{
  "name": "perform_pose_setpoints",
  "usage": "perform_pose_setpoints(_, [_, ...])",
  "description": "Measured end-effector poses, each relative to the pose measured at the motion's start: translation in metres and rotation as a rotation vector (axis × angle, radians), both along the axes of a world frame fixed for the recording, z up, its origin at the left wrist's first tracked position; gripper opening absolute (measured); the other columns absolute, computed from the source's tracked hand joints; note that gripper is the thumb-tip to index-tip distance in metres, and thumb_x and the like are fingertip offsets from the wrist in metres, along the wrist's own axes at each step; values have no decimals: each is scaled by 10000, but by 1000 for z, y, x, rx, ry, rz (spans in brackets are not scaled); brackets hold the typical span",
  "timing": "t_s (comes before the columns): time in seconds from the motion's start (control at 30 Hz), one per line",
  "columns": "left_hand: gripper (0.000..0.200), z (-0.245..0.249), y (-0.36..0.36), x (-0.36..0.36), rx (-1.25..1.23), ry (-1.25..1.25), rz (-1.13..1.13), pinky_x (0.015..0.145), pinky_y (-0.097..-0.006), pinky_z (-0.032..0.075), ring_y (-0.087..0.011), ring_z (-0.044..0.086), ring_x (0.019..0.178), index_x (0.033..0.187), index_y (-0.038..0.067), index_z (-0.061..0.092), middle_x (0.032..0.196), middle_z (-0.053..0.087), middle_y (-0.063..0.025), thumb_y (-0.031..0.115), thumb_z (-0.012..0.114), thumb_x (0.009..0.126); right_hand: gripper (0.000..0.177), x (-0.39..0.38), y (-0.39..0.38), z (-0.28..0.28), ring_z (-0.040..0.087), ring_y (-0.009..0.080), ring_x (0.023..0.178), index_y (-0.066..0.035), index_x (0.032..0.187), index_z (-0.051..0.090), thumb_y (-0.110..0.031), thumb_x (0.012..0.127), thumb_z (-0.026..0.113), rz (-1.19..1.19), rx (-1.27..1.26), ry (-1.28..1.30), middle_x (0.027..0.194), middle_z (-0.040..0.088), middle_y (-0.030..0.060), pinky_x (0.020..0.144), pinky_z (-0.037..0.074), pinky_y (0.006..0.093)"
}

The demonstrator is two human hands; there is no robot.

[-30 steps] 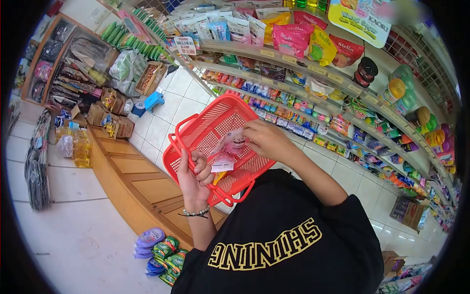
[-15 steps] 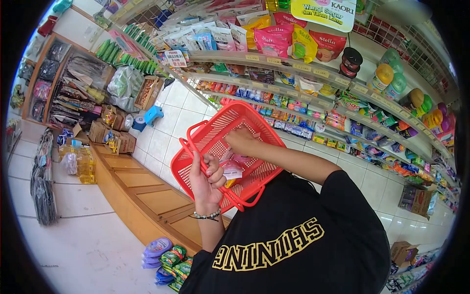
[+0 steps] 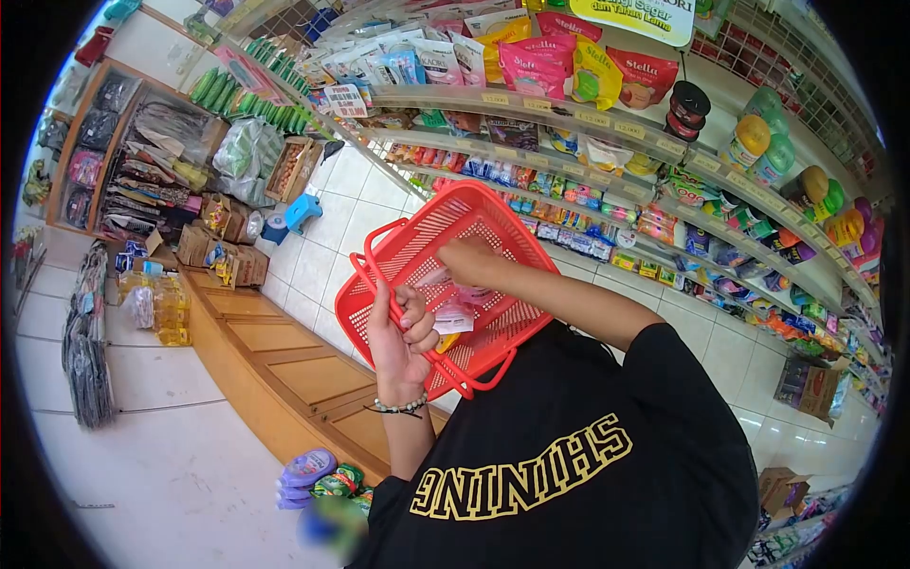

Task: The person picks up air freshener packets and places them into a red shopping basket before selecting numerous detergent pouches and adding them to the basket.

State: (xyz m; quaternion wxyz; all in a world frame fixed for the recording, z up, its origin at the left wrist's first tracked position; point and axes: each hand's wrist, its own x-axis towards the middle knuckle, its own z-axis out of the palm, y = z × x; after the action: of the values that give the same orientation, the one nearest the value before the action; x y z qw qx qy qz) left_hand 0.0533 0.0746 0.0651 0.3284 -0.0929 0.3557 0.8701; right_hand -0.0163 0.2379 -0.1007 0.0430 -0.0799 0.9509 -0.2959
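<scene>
A red plastic basket (image 3: 507,228) with slotted sides is tilted in front of my body. My left hand (image 3: 403,327) is closed round one of its red handles, with a beaded bracelet at the wrist. Down inside the basket is my right hand (image 3: 471,261), its fingers curled and largely hidden. Whatever they may hold does not show. Just below that hand lies a pink and white packet (image 3: 455,316), with a bit of yellow packaging (image 3: 448,339) under it.
Shelves hold Stella pouches (image 3: 536,68), white Kaori packets (image 3: 436,62) and colourful bottles (image 3: 749,142). A wooden counter (image 3: 284,365) runs along the left, with cardboard boxes (image 3: 232,264) at its far end. Purple pouches (image 3: 308,469) lie near my left elbow. A blue stool (image 3: 302,212) stands on the tiles.
The view has shifted slightly, so the shelves sit a little lower. My right hand has moved slightly within the basket. My left hand keeps its grip on the handle.
</scene>
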Motion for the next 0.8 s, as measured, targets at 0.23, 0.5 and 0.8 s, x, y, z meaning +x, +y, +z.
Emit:
perform_pose_setpoints(0.23, [411,-5,3,-1,15,11,-23,342,-199,168,-39,223,408,889,89,574,623,356,38,429,421,1061,330,45,-34,46,608,286,1055,-162,1057,666,-186,734,731,558,-181,221,1080,628,108,847,514,509])
perform_pose_setpoints(0.5, [421,-11,3,-1,-4,-4,-46,334,-217,181,-49,223,386,850,105,568,592,352,39,461,453,1043,262,38,-121,-111,568,280,1180,-98,1075,651,-111,817,609,642,-104,419,1171,635,59,950,495,423])
perform_pose_setpoints(0.8, [402,-15,2,5,-25,3,5,332,-219,169,-51,220,403,854,97,560,620,360,31,423,439,1057,122,25,-138,-142,601,180,1013,-162,777,714,-202,824,609,504,-179,813,861,654,0,820,456,379])
